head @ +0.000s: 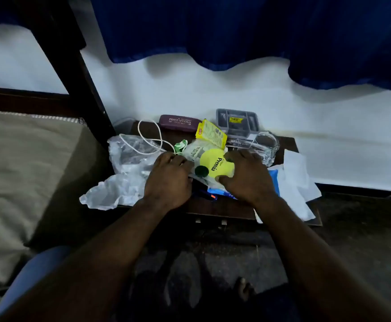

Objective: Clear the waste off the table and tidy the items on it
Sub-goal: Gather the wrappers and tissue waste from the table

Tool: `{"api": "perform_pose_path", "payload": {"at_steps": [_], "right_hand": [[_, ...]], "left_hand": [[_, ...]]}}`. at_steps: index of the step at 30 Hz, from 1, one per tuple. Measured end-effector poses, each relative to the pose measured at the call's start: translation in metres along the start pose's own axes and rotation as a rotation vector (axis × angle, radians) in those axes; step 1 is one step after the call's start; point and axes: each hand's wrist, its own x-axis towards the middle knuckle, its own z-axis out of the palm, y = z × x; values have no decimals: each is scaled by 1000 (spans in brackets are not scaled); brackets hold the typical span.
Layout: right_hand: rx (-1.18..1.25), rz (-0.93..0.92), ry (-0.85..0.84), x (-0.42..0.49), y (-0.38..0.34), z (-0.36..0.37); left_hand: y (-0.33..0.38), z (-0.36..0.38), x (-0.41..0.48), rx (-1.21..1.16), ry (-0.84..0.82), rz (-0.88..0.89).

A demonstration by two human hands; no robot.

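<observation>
both hands are on the premia packet [213,165], a clear plastic pouch with a round yellow-green label, which lies in the middle of the small dark table [215,209] on top of the other clutter. the left hand [169,180] holds the packet's left edge, knuckles up, its fingers [180,162] curled close together over the plastic; the fingertips themselves are hidden. the right hand [248,177] grips the packet's right side, its fingers curled over the top of the label and the thumb pressed in at the lower edge.

a blue packet [222,193] lies partly under the pouch. left of the hands, a crumpled clear plastic bag [124,163] spills over the table's left edge, with a white cable [150,135] looped across it. a small green and white wrapper [180,145] sits just beyond the left hand. along the back, near the white wall [190,89], are a purple spectacle case [179,122], a yellow packet [210,133] and a grey plastic box [237,122]. clear goggles [265,144] lie beside the right hand, and white paper [299,180] hangs over the right side of the table. a bed [27,170] stands to the left, and a blue curtain [236,31] hangs above.
</observation>
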Motion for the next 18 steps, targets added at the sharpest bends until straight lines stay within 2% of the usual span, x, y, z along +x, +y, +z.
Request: {"api": "perform_pose_path", "payload": {"at_steps": [2, 5, 18], "right_hand": [[-100, -24, -95, 5, 2, 3], [-160, -30, -133, 7, 14, 9], [62, -34, -119, 18, 27, 16]], "left_hand": [[5, 2, 7, 69, -21, 59], [16, 8, 15, 122, -39, 108], [30, 14, 39, 109, -37, 93]]}}
